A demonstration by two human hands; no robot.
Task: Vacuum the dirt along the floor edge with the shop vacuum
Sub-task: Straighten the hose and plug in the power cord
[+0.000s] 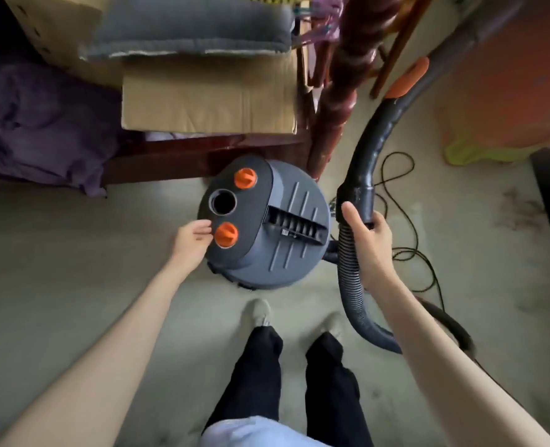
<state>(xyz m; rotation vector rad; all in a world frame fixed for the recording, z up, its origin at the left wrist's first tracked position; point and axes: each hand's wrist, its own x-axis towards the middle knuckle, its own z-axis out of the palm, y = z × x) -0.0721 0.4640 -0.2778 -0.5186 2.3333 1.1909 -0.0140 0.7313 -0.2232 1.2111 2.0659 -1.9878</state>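
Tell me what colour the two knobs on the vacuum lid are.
Orange knobs, on the grey shop vacuum; head view.

Open floor (73, 269) left of the vacuum (276, 227); bed frame (176, 156) behind, cable (409, 253) right.

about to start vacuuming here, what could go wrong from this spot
The thin black cord lies in loose loops on the floor beside the shop vacuum; it could snag feet or the hose. The hose curls close to the right foot, a likely trip. The left hand is at an orange knob while the right hand grips the wand.
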